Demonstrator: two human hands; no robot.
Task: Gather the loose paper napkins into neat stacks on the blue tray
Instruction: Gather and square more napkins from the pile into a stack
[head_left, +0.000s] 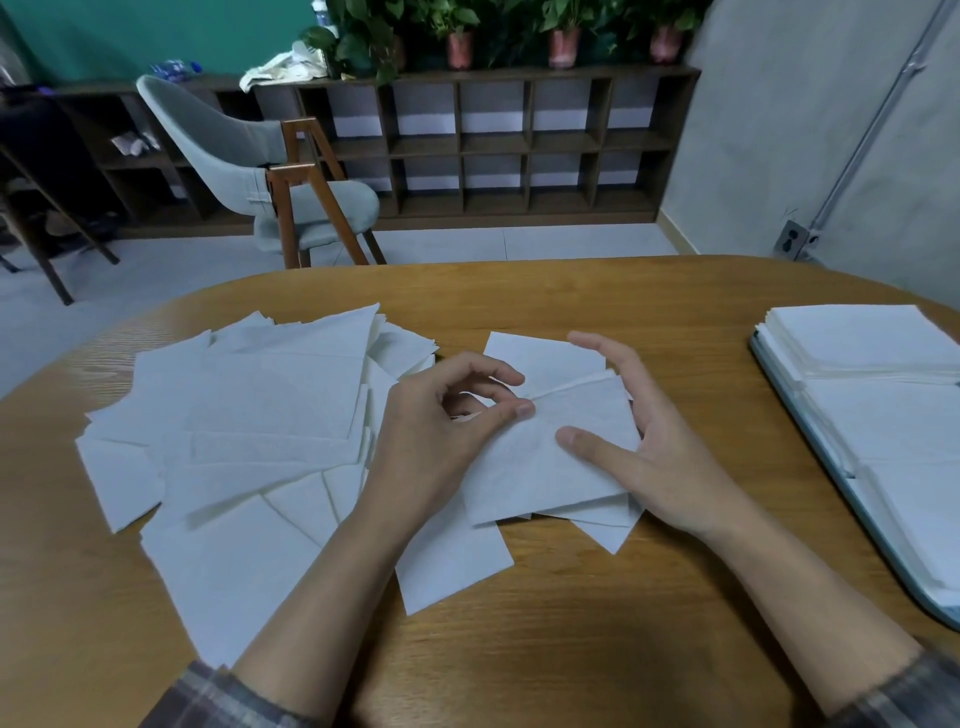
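Right now my left hand (441, 415) is curled, thumb and forefinger pinching the left edge of a small bundle of napkins (530, 467) that lies in the middle of the table (571, 634). My right hand (644, 441) is spread: the thumb rests flat on top of the bundle and the straight fingers stand along its right side. The bundle is thin, soft, white paper with a faint embossed grain. Its sheets are fanned unevenly, so corners stick out at the far and near ends.

On the left, the loose napkins (249, 415) sprawl in a wide, overlapping heap of squares lying at all angles, some under my left wrist. At the right edge of the table lies the blue tray (784, 395), flat with a rounded rim, and on it stand the stacks of napkins (872, 364), squared up and lined from far to near, well apart from my hands.

The tabletop is warm brown wood with a clear grain and a curved far edge. Beyond it stands a grey upholstered chair (244, 150) on wooden legs. Behind that is a dark cubby shelf (493, 145) with potted plants (563, 36) on top. A wall socket (792, 239) sits low on the right wall. My cuffs are plaid.
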